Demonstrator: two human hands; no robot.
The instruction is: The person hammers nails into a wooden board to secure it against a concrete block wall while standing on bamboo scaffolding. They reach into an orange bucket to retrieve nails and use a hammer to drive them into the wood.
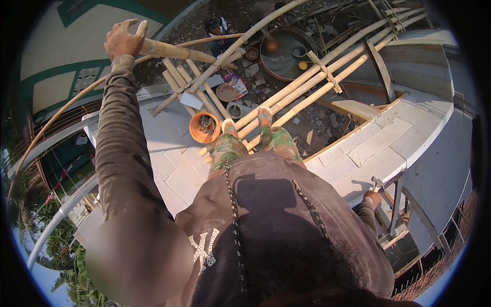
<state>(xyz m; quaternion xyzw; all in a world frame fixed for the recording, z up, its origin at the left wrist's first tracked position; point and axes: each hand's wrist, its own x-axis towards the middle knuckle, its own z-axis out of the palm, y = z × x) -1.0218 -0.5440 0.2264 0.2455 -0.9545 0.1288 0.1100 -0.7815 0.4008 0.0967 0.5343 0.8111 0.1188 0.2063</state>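
Observation:
My left hand (123, 40) is stretched out at the upper left, against the end of a thick bamboo pole (171, 50). Its thumb and one finger stick up while the rest curl at the pole, whose end the hand hides. Low on the right, my right hand (375, 198) is closed round the handle of a hammer (377, 183). The metal hammer head shows above the fist, beside a wall of pale blocks (378, 138). My sandalled feet (264, 115) stand on lashed bamboo poles (286, 98).
An orange bucket (204, 128) with tools in it stands by my left foot. Farther down are a large round tub (287, 53) of greyish liquid, broken rubble (250, 71) and another person (217, 30). A wooden-edged opening (332, 148) lies between the poles and the wall.

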